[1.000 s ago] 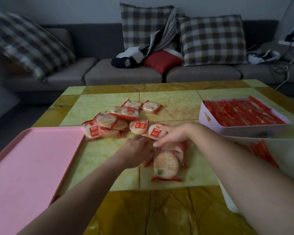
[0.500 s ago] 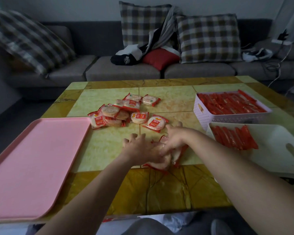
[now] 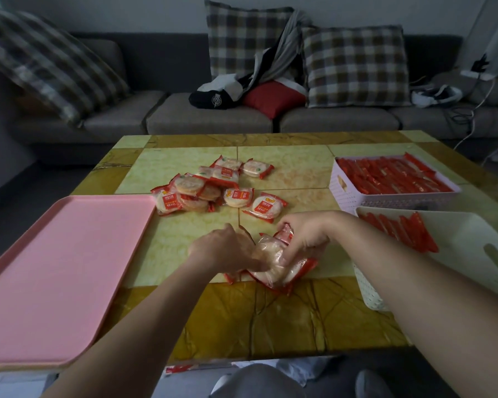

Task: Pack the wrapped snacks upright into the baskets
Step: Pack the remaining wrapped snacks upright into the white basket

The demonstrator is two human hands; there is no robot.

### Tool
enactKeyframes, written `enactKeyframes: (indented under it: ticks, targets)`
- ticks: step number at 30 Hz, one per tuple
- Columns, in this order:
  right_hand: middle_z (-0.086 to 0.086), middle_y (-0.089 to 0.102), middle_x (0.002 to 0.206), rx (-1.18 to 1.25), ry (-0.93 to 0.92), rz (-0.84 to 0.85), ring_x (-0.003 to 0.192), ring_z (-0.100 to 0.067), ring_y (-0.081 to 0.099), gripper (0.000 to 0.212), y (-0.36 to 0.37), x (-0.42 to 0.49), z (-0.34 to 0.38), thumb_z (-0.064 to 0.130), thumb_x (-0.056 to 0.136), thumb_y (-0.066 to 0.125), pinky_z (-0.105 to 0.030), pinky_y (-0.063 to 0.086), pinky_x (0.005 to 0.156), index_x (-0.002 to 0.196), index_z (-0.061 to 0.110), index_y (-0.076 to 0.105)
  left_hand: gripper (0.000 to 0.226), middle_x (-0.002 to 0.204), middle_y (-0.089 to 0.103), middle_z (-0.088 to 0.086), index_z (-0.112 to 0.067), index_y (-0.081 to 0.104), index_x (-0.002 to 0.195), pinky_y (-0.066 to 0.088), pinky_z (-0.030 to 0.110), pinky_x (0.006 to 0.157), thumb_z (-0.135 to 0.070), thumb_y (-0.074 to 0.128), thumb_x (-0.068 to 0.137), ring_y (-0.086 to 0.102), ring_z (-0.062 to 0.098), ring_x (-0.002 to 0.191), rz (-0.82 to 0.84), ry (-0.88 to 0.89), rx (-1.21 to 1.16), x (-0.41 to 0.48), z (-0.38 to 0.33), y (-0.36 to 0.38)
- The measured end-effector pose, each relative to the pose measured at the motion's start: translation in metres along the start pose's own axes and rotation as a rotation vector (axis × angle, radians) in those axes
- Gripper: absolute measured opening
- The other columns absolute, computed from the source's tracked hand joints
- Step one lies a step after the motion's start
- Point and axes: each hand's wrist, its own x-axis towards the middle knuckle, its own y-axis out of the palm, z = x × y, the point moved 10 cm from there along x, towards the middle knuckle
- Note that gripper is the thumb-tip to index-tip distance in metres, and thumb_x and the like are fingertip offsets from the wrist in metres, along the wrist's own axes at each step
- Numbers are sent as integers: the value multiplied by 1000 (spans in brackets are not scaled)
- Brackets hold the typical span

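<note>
Change: a second ago the gathered stack (image 3: 273, 265) lies flat on the counter (image 3: 285, 173) while both hands reach past it. Now it is tipped up on edge between them.
Left hand (image 3: 224, 248): cups the stack's 9 o'clock side, fingers curled against the wrappers.
Right hand (image 3: 305, 234): curls over the top and the 3 o'clock side, thumb pressed into the packets.
Stack position: near the counter's 6 o'clock edge. Its lower edge looks to be touching the surface, though I cannot tell for sure.
Single packet (image 3: 266, 206): the right hand was on it a second ago; it lies flat and untouched, at 12 o'clock from the hands.
Loose pile (image 3: 210, 188): unmoved at 11 o'clock from the hands, several packets overlapping.
White basket (image 3: 457, 234): at 3 o'clock, one upright red row along its far side, the rest bare.
Lilac basket (image 3: 357, 196): at 2 o'clock, packed full.
Pink tray (image 3: 64, 268): at 9 o'clock.
Meaning: the packets are squared and already upright, so the carry to the white basket looks next. Slippery wrappers may fan out if the squeeze eases.
</note>
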Motion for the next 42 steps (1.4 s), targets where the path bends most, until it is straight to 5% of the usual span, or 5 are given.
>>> enactKeyframes:
  ticks: [10, 23, 28, 36, 42]
  targets:
    - [-5, 65, 114, 461, -47, -91, 89, -21, 64, 61, -9, -1, -3, 15, 79, 86, -30, 52, 64, 129, 31, 55, 25, 90, 63, 10, -10, 63, 116, 43, 31, 63, -26, 52, 101, 58, 19, 74, 130, 49, -1385, -16, 40, -1]
    - [-22, 56, 109, 990, -325, 90, 93, -34, 57, 50, -4, 50, 70, 13, 74, 56, -45, 53, 81, 122, 4, 60, 80, 119, 68, 18, -19, 51, 139, 61, 45, 72, -19, 89, 69, 72, 35, 99, 138, 156, -1613, 26, 37, -7]
    - [-10, 53, 148, 56, -26, -531, 132, -34, 51, 52, -62, 92, 32, 36, 99, 51, -47, 44, 110, 148, 20, 49, 62, 102, 77, 11, -12, 65, 121, 62, 44, 76, -29, 85, 65, 75, 24, 88, -6, 19, -1650, 59, 50, -16]
    - [4, 69, 91, -172, 7, -265, 90, -20, 67, 42, -64, 113, 35, 36, 64, 97, -23, 49, 62, 89, 17, 69, 41, 102, 76, 14, -9, 67, 115, 60, 47, 77, -25, 81, 80, 74, 29, 87, -144, -88, -1807, 83, 55, -16]
    - [-9, 76, 108, 633, -215, -359, 94, -23, 75, 36, -97, 126, 45, 6, 79, 86, -35, 61, 79, 111, 14, 69, 47, 108, 77, 13, -10, 66, 119, 60, 46, 86, -33, 81, 80, 74, 28, 99, -109, -137, -1962, 88, 63, -4]
